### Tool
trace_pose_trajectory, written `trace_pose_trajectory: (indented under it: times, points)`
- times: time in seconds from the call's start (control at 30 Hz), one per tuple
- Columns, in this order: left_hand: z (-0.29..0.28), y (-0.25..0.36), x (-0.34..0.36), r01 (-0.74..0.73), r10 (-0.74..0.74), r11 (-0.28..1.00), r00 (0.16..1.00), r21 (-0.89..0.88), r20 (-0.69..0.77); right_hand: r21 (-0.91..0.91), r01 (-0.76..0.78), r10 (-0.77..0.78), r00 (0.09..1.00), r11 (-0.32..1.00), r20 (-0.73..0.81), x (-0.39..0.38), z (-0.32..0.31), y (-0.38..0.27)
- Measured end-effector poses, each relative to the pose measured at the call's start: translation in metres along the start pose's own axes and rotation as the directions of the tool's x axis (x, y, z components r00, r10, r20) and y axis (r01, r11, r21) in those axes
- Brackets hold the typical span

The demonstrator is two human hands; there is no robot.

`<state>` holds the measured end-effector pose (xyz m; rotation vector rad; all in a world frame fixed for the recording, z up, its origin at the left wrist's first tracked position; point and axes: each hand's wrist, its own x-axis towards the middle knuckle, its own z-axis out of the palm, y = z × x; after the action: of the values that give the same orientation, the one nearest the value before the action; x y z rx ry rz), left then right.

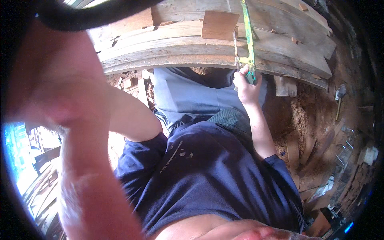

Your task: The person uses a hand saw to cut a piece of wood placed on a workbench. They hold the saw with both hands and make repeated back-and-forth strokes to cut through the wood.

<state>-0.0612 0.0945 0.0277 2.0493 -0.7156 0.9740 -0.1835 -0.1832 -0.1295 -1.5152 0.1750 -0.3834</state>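
My right hand [249,86] is closed round the handle end of a hacksaw [249,36] with a yellow-green frame, at the near edge of a wooden bench [172,56]. The saw's thin blade runs beside the frame and points away from me. Just left of the blade lies a small square piece of reddish-brown board [219,25]. My left hand [60,80] is raised very close to the camera at the left, large and blurred. Its fingers cannot be made out, nor whether it holds anything.
Small wood offcuts [294,40] are scattered over the bench planks. A dark curved band [100,18] crosses the top left, close to the camera. Sawdust [298,116] and scrap wood cover the ground at the right. A hammer-like tool [340,94] lies at the far right.
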Motion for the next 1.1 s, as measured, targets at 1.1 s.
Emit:
trace_pose_trajectory:
  times: [1.1]
  points:
    - [0.222,0.0,0.016,-0.175,0.185,0.973,0.981,0.15,-0.056,-0.037,0.063,-0.064,0.998,0.997,-0.022,0.017,0.01,-0.042]
